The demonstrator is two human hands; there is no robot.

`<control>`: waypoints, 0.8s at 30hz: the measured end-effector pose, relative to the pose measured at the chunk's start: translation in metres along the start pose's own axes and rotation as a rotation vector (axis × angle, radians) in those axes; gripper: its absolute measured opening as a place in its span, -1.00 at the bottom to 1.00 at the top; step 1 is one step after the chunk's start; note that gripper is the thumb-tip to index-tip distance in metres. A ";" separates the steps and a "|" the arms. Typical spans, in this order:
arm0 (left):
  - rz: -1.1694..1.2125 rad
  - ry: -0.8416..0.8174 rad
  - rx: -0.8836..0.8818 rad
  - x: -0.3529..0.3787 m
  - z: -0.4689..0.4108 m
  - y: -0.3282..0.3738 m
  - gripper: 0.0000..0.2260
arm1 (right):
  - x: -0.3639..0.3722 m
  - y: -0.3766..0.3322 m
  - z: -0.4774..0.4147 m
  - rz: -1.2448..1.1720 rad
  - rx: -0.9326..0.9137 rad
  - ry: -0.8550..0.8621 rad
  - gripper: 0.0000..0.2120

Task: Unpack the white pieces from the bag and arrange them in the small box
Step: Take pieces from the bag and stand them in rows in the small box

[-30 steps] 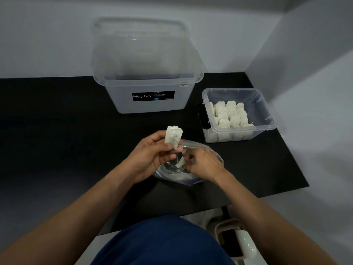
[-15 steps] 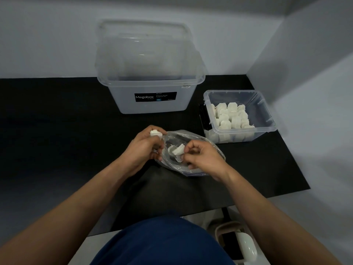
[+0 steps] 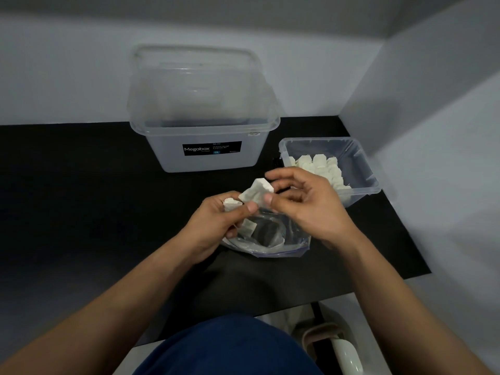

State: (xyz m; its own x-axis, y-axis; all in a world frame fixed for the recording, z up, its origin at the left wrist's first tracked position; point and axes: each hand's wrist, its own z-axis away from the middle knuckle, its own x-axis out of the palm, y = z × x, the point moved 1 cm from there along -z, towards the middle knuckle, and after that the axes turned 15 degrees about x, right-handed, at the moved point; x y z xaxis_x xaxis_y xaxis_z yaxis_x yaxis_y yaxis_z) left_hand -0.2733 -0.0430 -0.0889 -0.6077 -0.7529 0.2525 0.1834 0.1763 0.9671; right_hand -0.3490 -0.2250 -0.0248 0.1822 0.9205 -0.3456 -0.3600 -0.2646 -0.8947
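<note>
A clear plastic bag [image 3: 273, 236] lies open on the black mat, with a white piece [image 3: 247, 227] showing at its mouth. My left hand [image 3: 216, 226] is closed around white pieces [image 3: 232, 204] just above the bag's left edge. My right hand [image 3: 305, 204] pinches another white piece [image 3: 257, 192] between thumb and fingers, touching the left hand's pieces. The small clear box [image 3: 362, 169] stands to the right, beyond my right hand, with several white pieces [image 3: 316, 165] packed in rows along its left side.
A large clear Megabox tub [image 3: 205, 131] stands at the back centre, with its lid leaning against the wall behind it. White walls close the back and the right. The black mat [image 3: 81, 198] stretches out to the left. My blue-clothed lap is at the bottom.
My right hand has lifted a white piece out of the bag and brought it up against the pieces in my left hand. Both hands have risen slightly above the bag.
</note>
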 end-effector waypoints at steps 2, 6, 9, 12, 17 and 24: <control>0.069 -0.003 0.014 0.010 -0.002 0.004 -0.82 | -0.006 -0.007 0.004 -0.009 -0.057 0.048 -0.86; 0.064 -0.026 0.061 0.025 -0.009 0.010 -0.79 | -0.021 -0.019 0.011 0.234 -0.160 0.173 -0.90; -0.015 -0.038 0.109 0.031 -0.015 0.014 -0.79 | -0.033 -0.027 0.014 0.362 -0.145 0.201 -0.84; -0.040 -0.068 0.123 0.038 -0.020 0.015 -0.80 | -0.045 -0.032 0.015 0.458 -0.191 0.225 -0.87; -0.039 -0.084 0.104 0.053 -0.026 0.016 -0.76 | -0.062 -0.039 0.014 0.590 -0.228 0.262 -0.88; 0.037 -0.008 -0.001 0.073 -0.038 0.016 -0.68 | -0.098 -0.041 0.010 0.581 -0.342 0.452 -0.90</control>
State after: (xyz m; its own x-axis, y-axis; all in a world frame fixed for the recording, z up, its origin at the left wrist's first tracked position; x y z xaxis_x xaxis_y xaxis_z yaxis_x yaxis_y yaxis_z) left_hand -0.2857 -0.1190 -0.0566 -0.6064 -0.7408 0.2888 0.2070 0.2036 0.9569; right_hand -0.3616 -0.3017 0.0484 0.4308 0.4230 -0.7972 -0.2242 -0.8055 -0.5485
